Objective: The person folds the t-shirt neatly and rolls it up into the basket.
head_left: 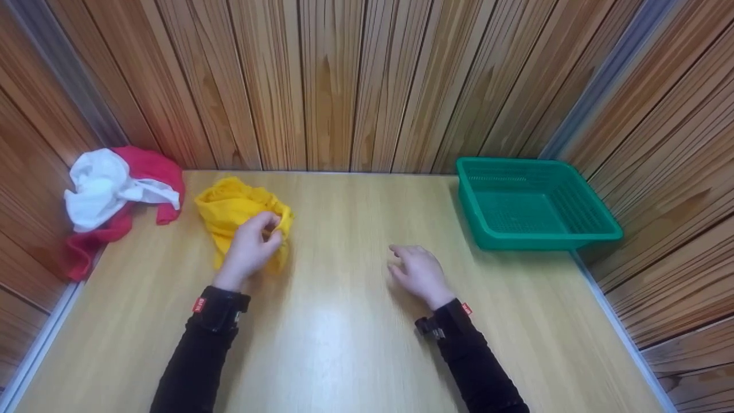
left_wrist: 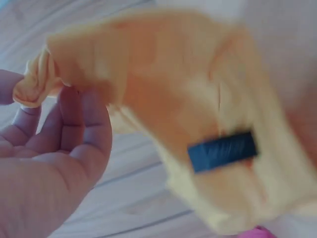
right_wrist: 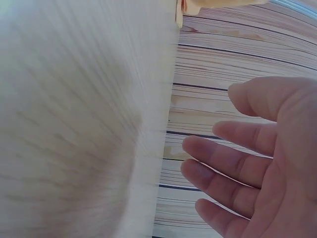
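Note:
My left hand [head_left: 250, 245] pinches the edge of a crumpled yellow garment [head_left: 232, 205] between thumb and fingers, at the left of the table in the head view. In the left wrist view the bunched edge sits between the fingertips, and the yellow cloth [left_wrist: 163, 54] spreads away to the right. A dark label [left_wrist: 223, 151] shows on it, its print too blurred to read. My right hand [head_left: 421, 272] holds nothing, its fingers apart and slightly bent over the table. Its palm side and loose fingers [right_wrist: 228, 161] show in the right wrist view.
A white cloth [head_left: 100, 186] lies on a red cloth [head_left: 152, 172] in the back left corner; part of the red hangs at the table's left edge. At the back right stands a green plastic basket [head_left: 542, 236]. Wood-panelled walls [head_left: 332, 86] enclose the wooden table [head_left: 344, 332].

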`<state>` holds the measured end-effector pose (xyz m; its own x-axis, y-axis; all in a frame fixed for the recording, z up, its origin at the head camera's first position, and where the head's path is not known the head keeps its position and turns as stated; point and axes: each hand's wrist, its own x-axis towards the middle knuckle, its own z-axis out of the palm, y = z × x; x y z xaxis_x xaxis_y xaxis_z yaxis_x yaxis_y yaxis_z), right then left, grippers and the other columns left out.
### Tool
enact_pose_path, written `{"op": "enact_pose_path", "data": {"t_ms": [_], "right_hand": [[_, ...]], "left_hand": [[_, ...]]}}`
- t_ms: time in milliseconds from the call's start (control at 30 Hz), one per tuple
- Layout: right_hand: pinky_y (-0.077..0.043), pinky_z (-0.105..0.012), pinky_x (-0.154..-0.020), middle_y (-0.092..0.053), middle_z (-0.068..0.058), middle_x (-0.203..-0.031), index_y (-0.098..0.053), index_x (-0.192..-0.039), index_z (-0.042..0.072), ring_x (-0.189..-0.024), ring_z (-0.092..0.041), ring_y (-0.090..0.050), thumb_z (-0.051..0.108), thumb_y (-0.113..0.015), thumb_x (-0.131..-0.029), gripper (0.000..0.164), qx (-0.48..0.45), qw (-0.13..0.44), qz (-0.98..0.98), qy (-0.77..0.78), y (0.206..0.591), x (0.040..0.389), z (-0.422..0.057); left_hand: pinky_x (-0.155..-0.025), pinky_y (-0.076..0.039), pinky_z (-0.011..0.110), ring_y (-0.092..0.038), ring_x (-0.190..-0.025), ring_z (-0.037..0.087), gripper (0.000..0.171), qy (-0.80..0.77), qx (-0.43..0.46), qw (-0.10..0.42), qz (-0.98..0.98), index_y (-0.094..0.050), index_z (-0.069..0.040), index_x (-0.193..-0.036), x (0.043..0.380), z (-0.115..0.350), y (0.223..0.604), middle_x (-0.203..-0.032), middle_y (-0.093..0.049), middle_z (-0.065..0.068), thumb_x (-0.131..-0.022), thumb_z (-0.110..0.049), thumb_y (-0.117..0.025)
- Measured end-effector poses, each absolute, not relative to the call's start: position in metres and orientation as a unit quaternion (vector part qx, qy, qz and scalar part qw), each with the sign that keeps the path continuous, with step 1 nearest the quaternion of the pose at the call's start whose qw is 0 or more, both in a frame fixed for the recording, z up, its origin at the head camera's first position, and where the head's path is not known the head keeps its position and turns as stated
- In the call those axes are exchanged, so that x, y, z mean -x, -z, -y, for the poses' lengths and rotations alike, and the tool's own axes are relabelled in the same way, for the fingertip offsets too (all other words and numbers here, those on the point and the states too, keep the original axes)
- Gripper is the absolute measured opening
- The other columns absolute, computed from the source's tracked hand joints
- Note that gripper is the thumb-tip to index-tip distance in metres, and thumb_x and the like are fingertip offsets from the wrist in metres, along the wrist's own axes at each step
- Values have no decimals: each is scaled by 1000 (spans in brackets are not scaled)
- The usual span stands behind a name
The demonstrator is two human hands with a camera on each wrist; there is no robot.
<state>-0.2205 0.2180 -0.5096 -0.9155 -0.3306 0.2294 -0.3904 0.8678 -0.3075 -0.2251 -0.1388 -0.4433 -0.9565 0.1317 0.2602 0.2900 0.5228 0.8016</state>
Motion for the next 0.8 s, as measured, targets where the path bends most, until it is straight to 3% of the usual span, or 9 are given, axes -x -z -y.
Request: {"op": "enact_pose_path", "data": {"t_ms": [367,800], "right_hand": [[-44,-49,-96,-68,-13,-116,-59,-132,3,-109,-33,-60,25,-63,-96,42,-186,80,961,-190,506,227,-218],[-47,-48,-95,-67,-13,-117,-58,-133,3,-111,-33,-60,22,-64,-96,43,-164,53,962,-210,499,241,-220]], "left_hand": [[-83,-53,39,-60,-93,20,11,508,251,73,821,-62,-5,-98,205,109,418,-97,-64,4,-88,2,-61],[-90,-50,37,-59,-98,20,12,554,293,44,778,-60,-1,-103,192,108,382,-102,-63,7,-92,3,-59]]}}
